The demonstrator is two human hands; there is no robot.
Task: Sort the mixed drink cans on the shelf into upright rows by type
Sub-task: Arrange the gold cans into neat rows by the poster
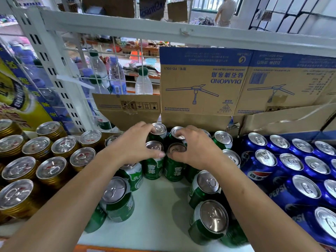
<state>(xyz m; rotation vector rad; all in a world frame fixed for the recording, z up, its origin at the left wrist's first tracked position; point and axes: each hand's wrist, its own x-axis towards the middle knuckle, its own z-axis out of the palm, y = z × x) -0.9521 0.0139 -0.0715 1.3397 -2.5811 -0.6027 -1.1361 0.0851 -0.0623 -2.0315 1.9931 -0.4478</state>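
Two green aluminium drink cans stand upright side by side in the middle of the white shelf (163, 206), touching or nearly so. The left hand (134, 144) closes over the top of the left green can (152, 169), thumb and fingers clamped round its rim. The right hand (194, 149) grips the right green can (173, 170) the same way, fingers curled over the silver lid. Just behind them two more green cans (160, 130) stand upright against the cardboard at the back.

More green cans flank the pair in loose columns: three on the left (118, 199), partly under the left forearm, and several on the right (209, 220), all upright. Between these columns the shelf is bare.

To the left, well apart from the hands, gold ribbed cans with silver pull-tab lids (38, 148) stand in rows. To the right, blue Pepsi cans (291, 166) stand in tight rows.

Behind the cans a brown and blue cardboard box printed with a ceiling fan (203, 84) leans upside down against the white wire shelf back (116, 57), with clear plastic water bottles (116, 75) beyond the wire.
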